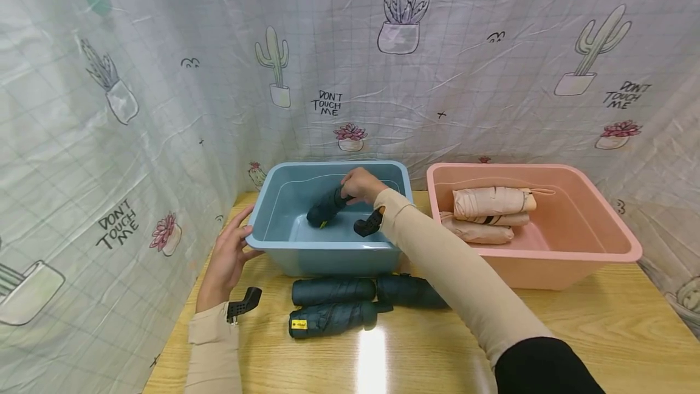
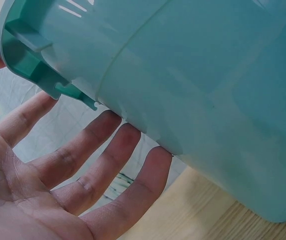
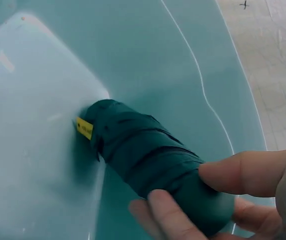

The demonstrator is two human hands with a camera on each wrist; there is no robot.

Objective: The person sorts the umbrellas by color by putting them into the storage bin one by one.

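Observation:
In the head view, a dark green folded umbrella (image 1: 326,205) with a small yellow tag slants inside the blue bin (image 1: 328,245). My right hand (image 1: 363,185) grips its upper end, thumb on one side and fingers on the other. From the right wrist view, the tagged end of the umbrella (image 3: 147,145) points down to the bin's floor. At the bin's left side, my left hand (image 1: 228,255) has its thumb at the rim. Its spread, nearly straight fingers (image 2: 120,150) touch the outer wall in the left wrist view.
Before the blue bin lie more dark folded umbrellas (image 1: 332,320) on the wooden table (image 1: 415,351), one partly under my right forearm. A pink bin (image 1: 563,255) on the right holds several beige folded umbrellas (image 1: 489,202). A patterned curtain (image 1: 339,65) hangs behind both bins.

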